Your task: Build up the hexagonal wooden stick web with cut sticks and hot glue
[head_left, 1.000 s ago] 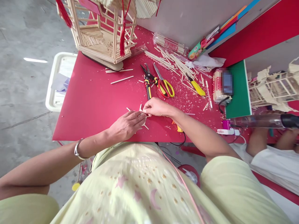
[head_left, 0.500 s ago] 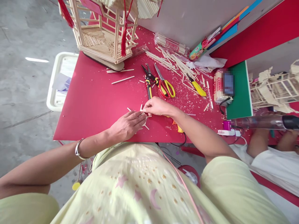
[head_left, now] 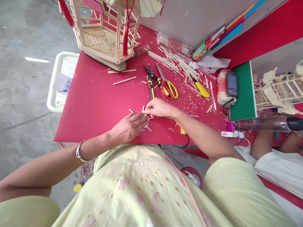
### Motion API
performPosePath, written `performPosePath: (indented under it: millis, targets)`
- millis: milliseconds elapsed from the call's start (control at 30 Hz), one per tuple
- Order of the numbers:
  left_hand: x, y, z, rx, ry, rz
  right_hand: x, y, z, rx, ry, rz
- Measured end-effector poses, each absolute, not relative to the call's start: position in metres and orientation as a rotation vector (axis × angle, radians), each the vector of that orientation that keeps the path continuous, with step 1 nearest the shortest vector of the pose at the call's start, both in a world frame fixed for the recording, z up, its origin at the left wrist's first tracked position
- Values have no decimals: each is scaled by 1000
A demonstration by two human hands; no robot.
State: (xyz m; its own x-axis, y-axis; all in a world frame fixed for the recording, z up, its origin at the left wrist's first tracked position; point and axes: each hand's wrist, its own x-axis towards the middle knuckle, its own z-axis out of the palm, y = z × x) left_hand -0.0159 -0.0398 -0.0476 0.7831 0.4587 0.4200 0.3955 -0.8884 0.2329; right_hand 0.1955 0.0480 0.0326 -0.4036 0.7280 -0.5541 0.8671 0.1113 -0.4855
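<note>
Near the table's front edge, my left hand [head_left: 129, 126] lies with its fingers stretched out flat over a small frame of thin wooden sticks [head_left: 148, 128]. Stick ends poke out around the fingers, while the middle of the frame is hidden under them. My right hand [head_left: 158, 107] is closed in a pinch at the frame's upper side, its fingertips touching those of the left hand. A short stick end [head_left: 143, 108] shows right beside the pinch. What exactly lies between the fingertips is mostly covered.
Behind my hands lie pliers [head_left: 151, 85], scissors [head_left: 167, 83] and a yellow-handled cutter [head_left: 201, 89]. Loose sticks [head_left: 182, 64] and shavings cover the right back. A stick pavilion model [head_left: 99, 41] stands back left. A yellow glue gun [head_left: 182, 130] lies by my right forearm. Someone sits at far right.
</note>
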Motion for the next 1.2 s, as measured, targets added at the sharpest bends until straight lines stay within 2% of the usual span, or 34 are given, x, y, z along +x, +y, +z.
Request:
performPosePath:
  millis: [500, 1200]
  targets:
    - [-15, -40, -52, 2812, 706, 715, 200, 44, 37, 1624, 2136, -1424]
    - [-16, -40, -54, 2828, 686, 739, 196, 46, 35, 1621, 2162, -1220]
